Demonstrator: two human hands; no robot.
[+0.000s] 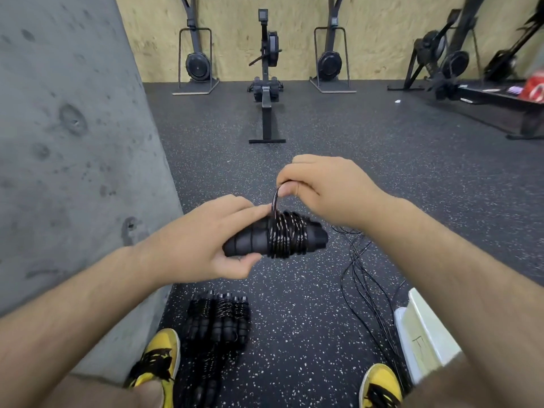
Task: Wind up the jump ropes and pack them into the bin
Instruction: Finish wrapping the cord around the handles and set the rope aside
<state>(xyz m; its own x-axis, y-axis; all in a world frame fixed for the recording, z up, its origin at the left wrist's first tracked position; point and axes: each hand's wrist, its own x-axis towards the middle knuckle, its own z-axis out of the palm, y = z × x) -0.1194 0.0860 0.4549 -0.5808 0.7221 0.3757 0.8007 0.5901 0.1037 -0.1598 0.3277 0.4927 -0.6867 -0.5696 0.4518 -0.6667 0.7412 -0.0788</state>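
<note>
Two black foam jump-rope handles [273, 238] are held side by side as a core, so the thin black speckled cord [287, 237] can be wound tightly round them. Low at left on the speckled rubber floor [294, 319], a pile of already wound black ropes [217, 322] is seen between the yellow shoes [160, 357], probably staged for packing. Left hand [203, 240]: fingers and thumb curled round the handle ends, clamped firm. Right hand [321, 187]: raised just above the bundle, fingertips pinched on a short loop of the cord, drawn taut. Loose black cords [365, 278] are trailed along the floor at right, toward a white plastic bin [424, 328] partly hidden by the right forearm.
</note>
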